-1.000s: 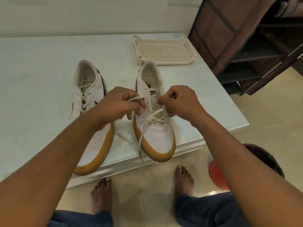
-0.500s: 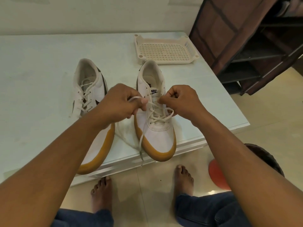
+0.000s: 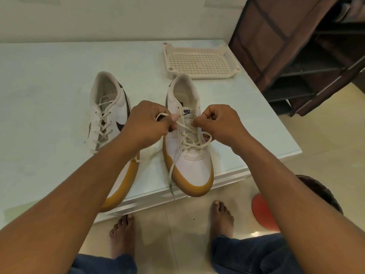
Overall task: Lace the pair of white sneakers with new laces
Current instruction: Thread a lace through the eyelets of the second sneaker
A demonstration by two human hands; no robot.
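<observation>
Pinching one lace (image 3: 183, 125), left hand (image 3: 146, 123) and right hand (image 3: 219, 123) curl tight; two sneakers (image 3: 189, 167), one tray (image 3: 198, 62).

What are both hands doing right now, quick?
Left hand: closed, pinching the white lace.
Right hand: closed, pinching the same lace, over the sneaker.

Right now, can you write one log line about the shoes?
step: lacing shoe on right | left hand: pinches lace | right hand: pinches lace | shoe on left: laces in | tray: behind shoes
</observation>
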